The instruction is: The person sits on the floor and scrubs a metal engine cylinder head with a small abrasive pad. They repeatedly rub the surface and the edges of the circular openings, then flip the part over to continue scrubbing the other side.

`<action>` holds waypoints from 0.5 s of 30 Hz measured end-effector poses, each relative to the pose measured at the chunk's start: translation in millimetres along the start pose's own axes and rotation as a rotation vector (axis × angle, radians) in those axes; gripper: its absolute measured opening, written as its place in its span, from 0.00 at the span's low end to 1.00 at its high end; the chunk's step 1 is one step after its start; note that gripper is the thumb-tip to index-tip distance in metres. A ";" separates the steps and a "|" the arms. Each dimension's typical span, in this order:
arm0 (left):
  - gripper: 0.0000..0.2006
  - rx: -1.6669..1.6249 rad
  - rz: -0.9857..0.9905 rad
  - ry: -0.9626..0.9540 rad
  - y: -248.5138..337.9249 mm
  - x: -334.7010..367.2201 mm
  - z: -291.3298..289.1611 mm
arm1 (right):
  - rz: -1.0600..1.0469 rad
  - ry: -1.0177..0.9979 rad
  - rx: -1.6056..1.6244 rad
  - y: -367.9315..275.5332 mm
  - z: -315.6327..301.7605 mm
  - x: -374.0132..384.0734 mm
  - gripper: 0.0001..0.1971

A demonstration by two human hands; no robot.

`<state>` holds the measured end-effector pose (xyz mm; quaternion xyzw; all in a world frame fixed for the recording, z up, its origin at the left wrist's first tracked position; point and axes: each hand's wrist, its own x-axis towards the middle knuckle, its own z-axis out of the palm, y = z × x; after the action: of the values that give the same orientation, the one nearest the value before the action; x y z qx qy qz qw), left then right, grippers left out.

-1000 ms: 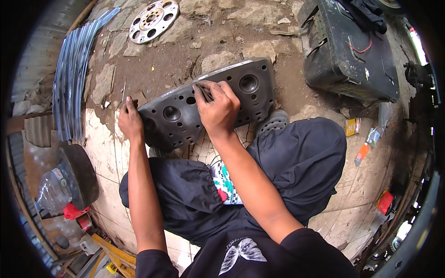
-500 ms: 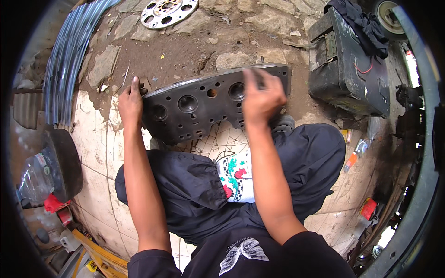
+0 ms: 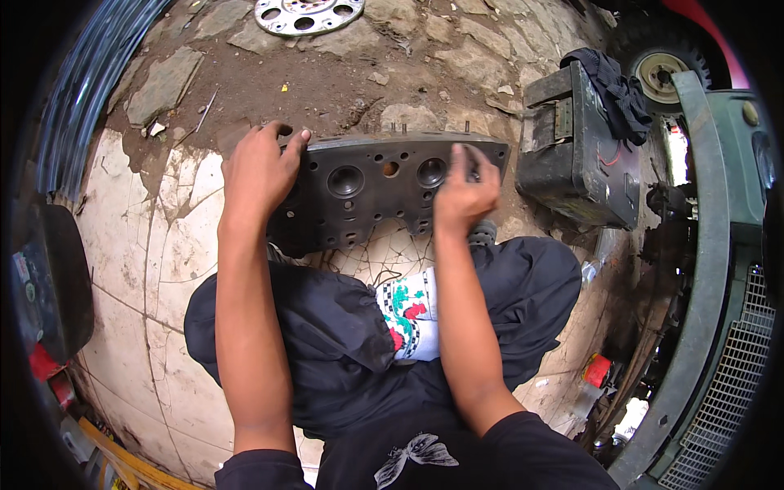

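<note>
A dark metal engine cylinder head [image 3: 388, 196] stands tilted in front of my legs, its flat face toward me. Round recesses and many small holes mark that face. At its upper left corner, my left hand [image 3: 263, 167] grips the edge, thumb along the top, and covers that end. My right hand [image 3: 467, 192] is against the right part of the face, beside a round recess. Its fingers are curled around something small and dark, which blur and the fingers keep me from making out. Short studs stick up behind the upper edge.
A black box [image 3: 563, 171] with dark cloth [image 3: 612, 94] on it stands at right. A round metal plate with holes [image 3: 307, 23] lies on the stony dirt ahead. Clear corrugated sheets [image 3: 90, 90] lean at far left. A green vehicle front [image 3: 731, 359] lines the right side.
My left hand has shifted right and forward along the cylinder head's upper edge. My right hand has moved slightly down across the face. The whole view has turned a little to the right.
</note>
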<state>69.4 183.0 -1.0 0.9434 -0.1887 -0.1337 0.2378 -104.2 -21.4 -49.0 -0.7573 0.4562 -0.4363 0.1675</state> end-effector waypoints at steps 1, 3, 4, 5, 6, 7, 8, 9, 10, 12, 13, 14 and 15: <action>0.25 -0.016 0.023 0.018 -2.8 2.6 0.8 | -0.016 -0.100 0.056 -11.3 0.2 -10.5 0.12; 0.28 -0.019 -0.036 -0.089 -3.5 10.2 -0.5 | -0.145 -0.190 0.128 -15.0 2.7 -20.9 0.11; 0.29 -0.017 -0.066 -0.141 -4.0 11.8 -2.5 | -0.170 -0.238 0.125 -16.1 -1.1 -17.1 0.12; 0.30 -0.003 -0.062 -0.142 -5.5 10.5 -1.6 | -0.153 -0.164 0.077 -7.6 -2.3 -8.9 0.11; 0.31 0.010 -0.053 -0.136 -6.4 8.6 -1.6 | -0.138 -0.084 0.034 4.0 -2.8 4.6 0.11; 0.32 0.025 -0.047 -0.132 -6.5 6.5 -0.9 | -0.056 -0.008 -0.013 16.9 -5.2 16.8 0.12; 0.32 0.032 -0.031 -0.126 -3.1 7.3 1.2 | 0.048 0.010 0.063 34.3 -6.3 26.6 0.14; 0.32 0.045 -0.026 -0.122 -3.8 7.1 2.8 | 0.022 0.030 0.018 25.7 -5.0 21.3 0.14; 0.33 0.055 -0.021 -0.119 -4.0 6.2 3.5 | -0.005 0.050 -0.030 11.7 -1.1 10.6 0.15; 0.32 0.066 -0.040 -0.126 -3.4 8.3 2.7 | -0.166 -0.030 0.146 -10.8 10.2 -14.2 0.13; 0.32 0.078 -0.052 -0.130 -4.8 7.7 2.0 | -0.176 -0.116 0.173 -15.1 10.4 -18.4 0.13; 0.31 0.065 -0.035 -0.092 -6.6 5.7 2.7 | -0.186 -0.202 0.200 -17.8 8.8 -20.0 0.13; 0.31 0.052 -0.013 -0.061 -8.7 2.0 6.1 | -0.168 -0.158 0.177 -12.6 5.5 -14.2 0.13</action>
<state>71.6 186.9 -10.8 0.9459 -0.1929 -0.1591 0.2067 -95.8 -3.6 -51.1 -0.8072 0.3363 -0.4262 0.2318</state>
